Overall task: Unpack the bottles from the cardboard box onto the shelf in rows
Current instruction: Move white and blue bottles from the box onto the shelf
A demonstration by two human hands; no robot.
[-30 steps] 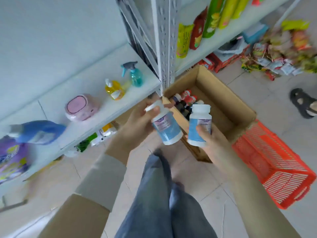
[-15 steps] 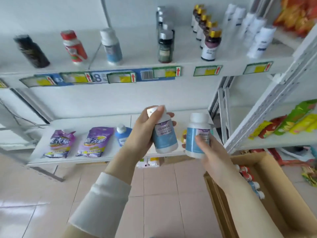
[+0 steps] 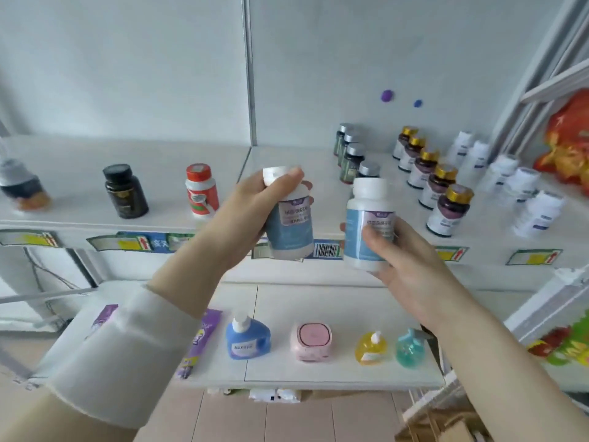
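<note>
My left hand (image 3: 251,205) grips a white bottle with a pale blue label (image 3: 291,228), thumb over its cap. My right hand (image 3: 401,260) holds a second, matching bottle (image 3: 366,218) upright from below and behind. Both are raised in front of the edge of the white upper shelf (image 3: 287,161). On that shelf stand rows of silver-capped dark bottles (image 3: 352,154), gold-capped bottles (image 3: 430,177) and white bottles (image 3: 510,183). Only a corner of the cardboard box (image 3: 446,425) shows at the bottom right.
Further left on the upper shelf stand a red-capped bottle (image 3: 200,189), a black bottle (image 3: 126,191) and a blurred dark one (image 3: 22,186). The lower shelf (image 3: 318,374) carries a blue bottle, a pink tub, yellow and teal dispensers. Snack bags hang right.
The view has swung up from the box on the floor to the shelves. Both hands have risen with their bottles to the level of the upper shelf's edge.
</note>
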